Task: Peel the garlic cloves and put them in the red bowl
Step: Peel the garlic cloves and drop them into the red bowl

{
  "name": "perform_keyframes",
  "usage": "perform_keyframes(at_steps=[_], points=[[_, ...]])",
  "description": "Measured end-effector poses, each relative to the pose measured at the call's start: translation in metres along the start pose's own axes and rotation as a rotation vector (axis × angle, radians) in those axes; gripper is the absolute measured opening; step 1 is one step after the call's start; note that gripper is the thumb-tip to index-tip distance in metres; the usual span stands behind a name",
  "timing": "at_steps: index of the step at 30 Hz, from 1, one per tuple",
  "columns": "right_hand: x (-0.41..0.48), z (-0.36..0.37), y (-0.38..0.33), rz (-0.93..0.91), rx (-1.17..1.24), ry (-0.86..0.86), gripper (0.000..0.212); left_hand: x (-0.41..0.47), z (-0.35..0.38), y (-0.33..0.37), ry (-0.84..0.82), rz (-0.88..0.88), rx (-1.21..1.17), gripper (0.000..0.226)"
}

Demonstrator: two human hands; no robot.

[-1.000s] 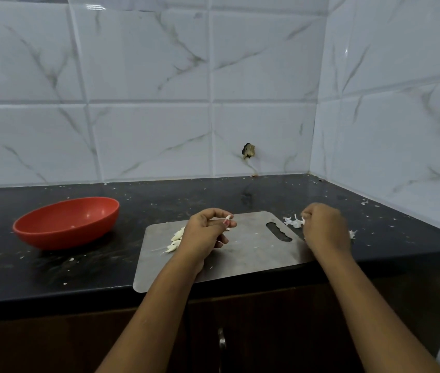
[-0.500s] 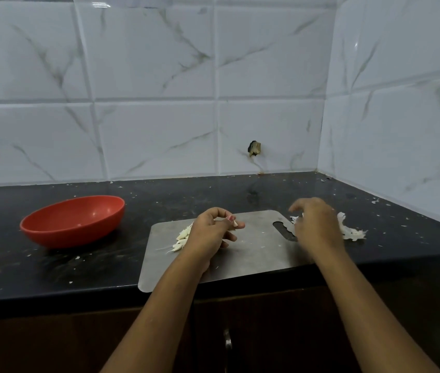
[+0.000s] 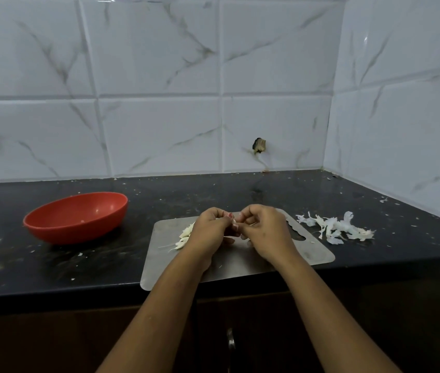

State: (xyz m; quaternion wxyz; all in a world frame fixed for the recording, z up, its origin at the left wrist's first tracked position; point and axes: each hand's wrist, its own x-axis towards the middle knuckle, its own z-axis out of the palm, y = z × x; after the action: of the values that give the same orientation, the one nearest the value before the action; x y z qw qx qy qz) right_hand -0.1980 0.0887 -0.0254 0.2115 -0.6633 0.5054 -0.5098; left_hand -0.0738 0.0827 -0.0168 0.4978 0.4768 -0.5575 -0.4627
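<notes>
Across the lower half of the frame runs a black stone countertop (image 3: 78,265), glossy, dusted with pale flecks and smears. White marble-look wall tiles (image 3: 159,76) with grey veining rise behind it and turn a corner at right; one tile at centre right has a chipped dark hole (image 3: 258,145). Dark brown cabinet front (image 3: 51,340) sits below the counter edge, with a metal handle (image 3: 230,343) at bottom centre.

Red bowl (image 3: 76,219), smooth plastic-looking, oval and shallow, sits at centre left on the counter, well apart from the hands, with a tiny pale speck inside. Thin grey metal cutting board (image 3: 240,265), with rounded corners and a slot handle, lies at centre and overhangs the counter edge.

Left hand (image 3: 208,230) and right hand (image 3: 264,230) meet above the board, fingers curled, fingertips pinching a small garlic clove (image 3: 233,220) between them; the clove is mostly hidden. A heap of cloves (image 3: 185,235), pale cream, lies on the board just left of the left hand. Papery white peels (image 3: 337,228) lie piled on the counter right of the board.
</notes>
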Motion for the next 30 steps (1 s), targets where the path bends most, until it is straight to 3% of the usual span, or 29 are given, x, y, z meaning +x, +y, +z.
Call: perform_keyframes(at_steps=[5,13,21,30], points=[[0.001,0.000,0.002,-0.078,-0.129,-0.015,0.020,-0.001,-0.002,0.001,-0.061,-0.023,-0.009,0.011],[0.001,0.004,0.007,-0.155,-0.119,-0.053,0.015,-0.002,-0.007,0.004,-0.160,-0.028,-0.065,0.015],[-0.010,0.004,-0.001,-0.200,-0.250,0.025,0.004,-0.006,-0.006,0.006,-0.185,0.001,-0.055,0.022],[-0.012,0.004,-0.003,-0.258,-0.239,0.111,0.006,-0.006,0.005,0.004,-0.050,0.004,-0.180,0.022]])
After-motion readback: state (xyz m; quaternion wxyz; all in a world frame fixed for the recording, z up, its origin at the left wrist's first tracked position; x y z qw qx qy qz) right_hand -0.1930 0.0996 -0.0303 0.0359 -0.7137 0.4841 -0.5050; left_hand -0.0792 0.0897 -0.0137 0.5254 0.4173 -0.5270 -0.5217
